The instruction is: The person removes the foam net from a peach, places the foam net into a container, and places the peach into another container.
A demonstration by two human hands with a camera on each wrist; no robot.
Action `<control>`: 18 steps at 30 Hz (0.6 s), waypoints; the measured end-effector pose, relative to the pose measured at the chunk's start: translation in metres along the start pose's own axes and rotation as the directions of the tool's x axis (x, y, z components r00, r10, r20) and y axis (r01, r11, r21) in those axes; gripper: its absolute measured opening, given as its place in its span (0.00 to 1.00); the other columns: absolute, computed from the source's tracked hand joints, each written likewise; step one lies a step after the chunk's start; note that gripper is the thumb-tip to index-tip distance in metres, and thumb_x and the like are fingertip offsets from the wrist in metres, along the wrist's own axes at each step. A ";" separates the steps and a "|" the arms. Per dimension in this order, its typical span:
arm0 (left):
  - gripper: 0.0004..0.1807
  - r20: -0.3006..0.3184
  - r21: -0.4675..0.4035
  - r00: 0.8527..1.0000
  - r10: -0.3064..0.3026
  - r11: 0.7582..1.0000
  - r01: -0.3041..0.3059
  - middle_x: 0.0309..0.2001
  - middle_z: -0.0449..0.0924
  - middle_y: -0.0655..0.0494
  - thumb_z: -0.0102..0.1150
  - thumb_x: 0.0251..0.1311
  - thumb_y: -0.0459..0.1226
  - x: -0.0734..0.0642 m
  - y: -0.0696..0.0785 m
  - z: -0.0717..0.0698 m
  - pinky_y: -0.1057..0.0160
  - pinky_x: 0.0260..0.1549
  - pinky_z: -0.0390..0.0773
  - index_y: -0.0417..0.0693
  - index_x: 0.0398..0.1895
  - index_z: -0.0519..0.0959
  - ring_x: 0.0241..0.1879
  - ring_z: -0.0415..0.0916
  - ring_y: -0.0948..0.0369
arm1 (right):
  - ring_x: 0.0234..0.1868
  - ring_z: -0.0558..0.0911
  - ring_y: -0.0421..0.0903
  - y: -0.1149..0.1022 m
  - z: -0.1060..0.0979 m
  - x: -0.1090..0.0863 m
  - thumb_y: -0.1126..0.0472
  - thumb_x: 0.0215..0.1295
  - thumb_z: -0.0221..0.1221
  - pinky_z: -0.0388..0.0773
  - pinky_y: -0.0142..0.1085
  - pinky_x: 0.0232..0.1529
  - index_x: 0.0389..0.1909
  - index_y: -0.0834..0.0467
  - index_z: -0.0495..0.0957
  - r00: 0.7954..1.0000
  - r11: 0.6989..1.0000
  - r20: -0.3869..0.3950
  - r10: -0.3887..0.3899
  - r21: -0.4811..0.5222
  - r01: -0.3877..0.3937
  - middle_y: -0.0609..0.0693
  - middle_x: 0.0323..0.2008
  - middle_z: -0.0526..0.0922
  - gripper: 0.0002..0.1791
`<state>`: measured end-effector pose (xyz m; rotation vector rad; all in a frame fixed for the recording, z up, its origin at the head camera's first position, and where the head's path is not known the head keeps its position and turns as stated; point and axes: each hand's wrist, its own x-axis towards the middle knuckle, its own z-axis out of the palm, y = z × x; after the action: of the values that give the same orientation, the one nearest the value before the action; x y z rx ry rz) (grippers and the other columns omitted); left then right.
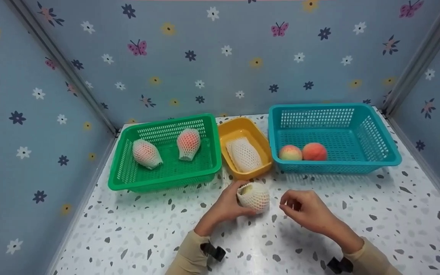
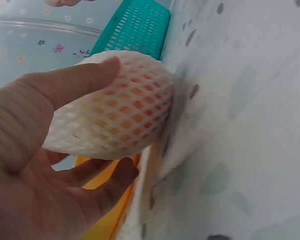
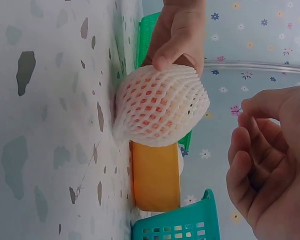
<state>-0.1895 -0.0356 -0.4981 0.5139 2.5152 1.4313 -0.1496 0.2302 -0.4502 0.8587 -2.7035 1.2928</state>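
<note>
My left hand holds a peach in a white foam net on the table, with the thumb on one side and fingers on the other. The net's opening points up, showing some of the peach's pale yellow-green skin. Red and yellow skin shows through the mesh of the foam net in the left wrist view. A short distance to the right, apart from the fruit, my right hand is raised with loosely bent fingers and nothing in it.
A green basket at left contains two netted peaches. In the middle, a yellow tray holds white foam netting. To the right, a blue basket contains two bare peaches. Patterned walls enclose the speckled table.
</note>
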 end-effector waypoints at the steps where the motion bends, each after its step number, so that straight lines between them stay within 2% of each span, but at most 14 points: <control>1: 0.42 -0.008 -0.022 1.000 0.005 1.000 -0.005 0.56 0.70 0.60 0.81 0.39 0.43 0.001 -0.002 0.001 0.54 0.55 0.70 0.55 0.59 0.69 0.56 0.69 0.59 | 0.20 0.73 0.37 0.001 0.001 -0.001 0.65 0.61 0.65 0.73 0.32 0.20 0.31 0.44 0.79 1.000 1.000 -0.004 -0.002 0.006 0.002 0.36 0.21 0.77 0.10; 4: 0.39 -0.038 -0.062 0.999 0.006 0.998 -0.009 0.54 0.71 0.60 0.80 0.41 0.43 0.004 -0.003 0.004 0.55 0.50 0.73 0.55 0.59 0.71 0.52 0.71 0.58 | 0.19 0.73 0.37 0.002 0.001 -0.001 0.65 0.62 0.65 0.72 0.32 0.20 0.31 0.45 0.79 1.000 1.000 -0.010 -0.006 0.018 0.006 0.36 0.21 0.77 0.10; 9: 0.40 -0.113 -0.059 0.994 -0.004 0.998 -0.002 0.53 0.70 0.59 0.78 0.43 0.46 0.009 0.000 0.007 0.56 0.46 0.75 0.56 0.62 0.70 0.48 0.71 0.58 | 0.19 0.72 0.37 0.002 -0.001 -0.001 0.64 0.62 0.65 0.72 0.32 0.19 0.31 0.45 0.79 1.000 0.999 -0.008 0.002 0.034 -0.002 0.36 0.21 0.77 0.09; 15: 0.37 -0.172 -0.144 0.981 -0.086 0.988 0.062 0.52 0.72 0.57 0.77 0.45 0.47 0.010 -0.004 0.014 0.58 0.44 0.75 0.55 0.58 0.69 0.46 0.73 0.59 | 0.18 0.72 0.37 0.006 0.001 -0.003 0.63 0.63 0.64 0.71 0.32 0.18 0.31 0.44 0.79 1.000 0.999 -0.001 0.005 0.038 -0.005 0.36 0.21 0.76 0.08; 18: 0.35 -0.177 -0.169 0.980 -0.092 0.984 0.061 0.52 0.72 0.57 0.77 0.45 0.47 0.009 -0.006 0.016 0.58 0.44 0.76 0.55 0.57 0.71 0.45 0.74 0.59 | 0.18 0.72 0.37 0.007 0.001 -0.003 0.63 0.63 0.64 0.71 0.32 0.18 0.31 0.44 0.79 1.000 0.999 0.003 0.006 0.039 -0.006 0.36 0.20 0.76 0.09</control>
<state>-0.1937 -0.0220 -0.5117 0.2629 2.4925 1.7079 -0.1504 0.2348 -0.4567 0.8575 -2.6935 1.3507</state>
